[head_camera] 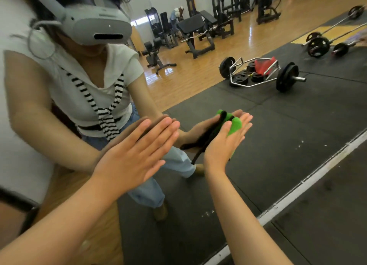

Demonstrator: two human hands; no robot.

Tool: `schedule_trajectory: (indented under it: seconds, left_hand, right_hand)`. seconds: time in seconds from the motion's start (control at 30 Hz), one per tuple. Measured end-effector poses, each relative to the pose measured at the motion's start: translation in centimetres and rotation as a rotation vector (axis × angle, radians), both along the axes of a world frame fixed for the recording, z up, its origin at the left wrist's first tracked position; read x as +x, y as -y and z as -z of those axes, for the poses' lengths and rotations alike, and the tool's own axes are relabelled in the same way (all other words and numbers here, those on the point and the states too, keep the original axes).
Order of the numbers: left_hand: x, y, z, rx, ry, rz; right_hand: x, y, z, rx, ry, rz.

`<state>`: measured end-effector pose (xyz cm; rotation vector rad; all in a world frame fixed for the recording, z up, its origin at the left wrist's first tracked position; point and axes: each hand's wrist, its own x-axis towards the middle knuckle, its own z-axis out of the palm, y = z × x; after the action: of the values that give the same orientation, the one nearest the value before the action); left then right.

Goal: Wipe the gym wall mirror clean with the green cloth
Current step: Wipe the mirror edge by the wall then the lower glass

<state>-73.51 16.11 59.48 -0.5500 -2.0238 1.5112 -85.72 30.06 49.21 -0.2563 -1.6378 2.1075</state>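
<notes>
- A left forearm [69, 225] and a right forearm [244, 215] are seen closest, both stretched forward to the glass.
- The left hand [135, 151] is held flat, fingers straight and close together. Its fingertips are met by their own reflection on the mirror [288, 129], and nothing is held in it.
- The right hand [224, 143] is also laid flat with straight fingers. The green cloth [235, 125] is pressed under it against the glass, low on the mirror and above the white bottom frame [317, 171].
- A black band [206, 139] is seen along the cloth's left side, trailing below the hand. Whether it is a hem or a strap cannot be told.
- The cloth is judged soft, light and limp, and is bunched rather than spread, so it is likely to roll or slip out if only the fingertips are used.
- A hold over its middle is advised, with the palm flat and the fingers spread so that pressure is shared evenly. The loose black tail is best tucked under the hand.
- The mirror is judged hard, smooth and slippery, fixed in place, and breakable under a sharp blow, so steady moderate pressure is suited.
- Prints may be left on the glass by the bare left palm.
- Small white flecks [207, 213] are seen low down; it cannot be told whether they lie on the glass or the floor.
</notes>
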Motion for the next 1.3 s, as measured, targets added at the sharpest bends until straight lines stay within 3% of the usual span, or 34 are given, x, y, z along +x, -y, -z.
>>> schedule_trajectory:
  seconds: [0.1, 0.2, 0.43, 0.6, 0.73, 0.8, 0.97, 1.13, 1.3]
  left_hand:
    - [0.1, 0.0, 0.0, -0.007, 0.016, -0.022]
    - [0.2, 0.1, 0.0, -0.007, 0.015, -0.020]
    - [0.1, 0.1, -0.1, -0.026, -0.014, -0.034]
    - [0.1, 0.1, 0.0, -0.023, 0.004, -0.028]
    - [0.2, 0.1, 0.1, -0.030, -0.004, -0.039]
    - [0.2, 0.1, -0.1, -0.035, -0.003, -0.042]
    - [0.3, 0.0, -0.1, -0.030, 0.009, -0.044]
    - [0.1, -0.1, -0.3, -0.035, 0.009, -0.048]
    - [0.4, -0.4, -0.1, -0.023, -0.001, -0.048]
  right_hand:
    - [-0.7, -0.5, -1.3, 0.133, -0.181, -0.022]
    - [-1.7, -1.8, 1.2, 0.243, -0.214, 0.010]
    - [-2.2, -2.8, 5.9, 0.027, 0.159, 0.003]
    - [-1.2, -0.8, 1.8, 0.119, -0.101, -0.016]
    - [-1.8, -1.3, 4.1, 0.267, -0.314, 0.005]
    - [-2.3, -1.7, 5.7, 0.281, -0.279, -0.003]
    - [-1.9, -1.5, 4.4, 0.092, -0.066, 0.009]
    - [-2.0, -0.6, 1.7, 0.206, -0.261, 0.070]
    - [-2.8, -1.2, 4.4, 0.285, -0.346, 0.080]
